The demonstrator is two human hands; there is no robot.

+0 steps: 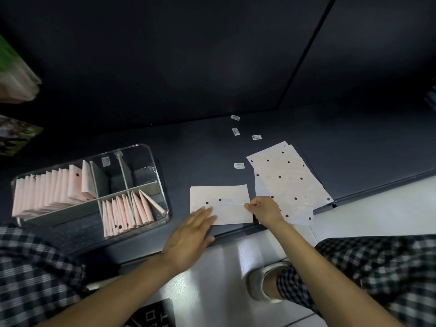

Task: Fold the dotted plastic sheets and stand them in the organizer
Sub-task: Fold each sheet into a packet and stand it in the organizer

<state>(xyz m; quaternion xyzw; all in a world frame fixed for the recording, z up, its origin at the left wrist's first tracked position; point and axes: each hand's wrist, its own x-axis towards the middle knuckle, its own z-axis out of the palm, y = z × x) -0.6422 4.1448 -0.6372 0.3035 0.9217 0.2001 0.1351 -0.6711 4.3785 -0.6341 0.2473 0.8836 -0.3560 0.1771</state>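
One pale pink dotted sheet (221, 204), partly folded, lay flat near the front edge of the dark tabletop (188, 149), two black dots visible on its upper face. The left hand (191, 234) rested on the sheet's near-left corner, fingers (205, 214) straight and close together, palm down. The right hand (265, 208) sat at the sheet's right edge, its fingers curled and pinching the folded edge between thumb and fingertips. Just beside that hand, to the right, lay a loose stack of unfolded dotted sheets (287, 175), fanned and overhanging the tabletop's front edge. To the left stood a clear plastic organizer (151, 161) with grey dividers: its long left compartment held a row of folded pink sheets (54, 190) standing on edge, its near-right compartment held a shorter row of folded sheets (128, 211), some leaning. Four small white labels (238, 165) lay scattered on the tabletop behind the sheets, apart from one another. Both forearms were bare; checked fabric (377, 267) showed at either side, and a pale shoe (262, 282) on the light floor.
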